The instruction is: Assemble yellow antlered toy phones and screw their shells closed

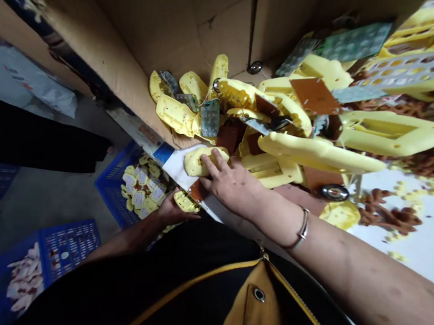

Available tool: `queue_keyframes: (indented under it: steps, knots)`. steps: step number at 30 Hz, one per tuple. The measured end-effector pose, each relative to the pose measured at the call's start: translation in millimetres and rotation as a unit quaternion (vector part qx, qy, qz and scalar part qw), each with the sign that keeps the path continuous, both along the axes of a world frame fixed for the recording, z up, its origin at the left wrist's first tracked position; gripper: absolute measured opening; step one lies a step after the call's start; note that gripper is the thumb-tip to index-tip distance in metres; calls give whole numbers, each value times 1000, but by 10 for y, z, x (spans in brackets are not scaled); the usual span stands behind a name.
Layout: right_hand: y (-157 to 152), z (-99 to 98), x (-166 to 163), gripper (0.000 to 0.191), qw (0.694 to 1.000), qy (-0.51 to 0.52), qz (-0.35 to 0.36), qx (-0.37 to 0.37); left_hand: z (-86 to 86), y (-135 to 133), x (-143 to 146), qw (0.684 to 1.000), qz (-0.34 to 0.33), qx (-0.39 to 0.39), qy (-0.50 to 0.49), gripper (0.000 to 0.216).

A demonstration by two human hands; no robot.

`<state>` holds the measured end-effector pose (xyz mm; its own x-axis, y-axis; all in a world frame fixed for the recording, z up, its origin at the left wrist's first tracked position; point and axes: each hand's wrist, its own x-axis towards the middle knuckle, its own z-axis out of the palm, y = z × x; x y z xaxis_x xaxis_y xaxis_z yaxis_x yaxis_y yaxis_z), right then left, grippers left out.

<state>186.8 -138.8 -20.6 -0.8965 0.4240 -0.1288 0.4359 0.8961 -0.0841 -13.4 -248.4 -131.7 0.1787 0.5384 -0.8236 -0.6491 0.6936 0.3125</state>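
Note:
My right hand [234,185] reaches over the white table edge, its fingers spread across one end of a small yellow plastic shell [195,161] and its thumb low at the side. Lower down, my left hand [169,210] is closed around another yellow plastic shell [185,201], hollow side up, just off the table's edge. A reddish-brown flat board [197,190] lies between the two hands. Beyond my right hand is a heap of yellow casings [321,151], with green circuit boards [210,117] and wires among them.
A big cardboard box [126,65] stands open behind the heap. Brown rubbery pieces [390,214] and yellow bits lie at right. Below the table edge, a blue crate [111,192] holds yellow parts; another blue crate [70,248] stands lower left. A person's dark-clothed leg [37,136] is at left.

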Motion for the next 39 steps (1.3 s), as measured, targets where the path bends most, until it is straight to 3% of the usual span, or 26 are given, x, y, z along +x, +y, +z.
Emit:
queue_keyframes:
  steps: [3,9,17,21,24,27,32,35,39]
  knots:
    - [-49,-25,28,34,1000,8,-5,13,36,-81,41,1000,1,-2,-27,42]
    - [-120,-77,130,31,998,34,23,46,194,-409,178,996,53,65,-27,31]
    - [-188,4,354,19,992,60,43,101,719,-525,219,983,68,171,-12,37]
    - [-206,32,465,22,990,73,21,117,883,-366,504,975,41,216,-12,54]
    - [-189,74,535,17,984,116,-39,129,980,-178,670,971,25,239,-8,62]
    - [-141,159,554,24,974,155,-120,119,1113,85,707,962,14,274,4,68]
    - [-18,312,470,28,961,156,-196,117,1314,631,670,947,25,318,38,68]
    - [63,375,468,28,957,135,-235,107,1350,843,685,946,17,322,36,65]
    - [98,408,621,28,949,126,-272,101,1320,841,716,945,-7,327,27,65]
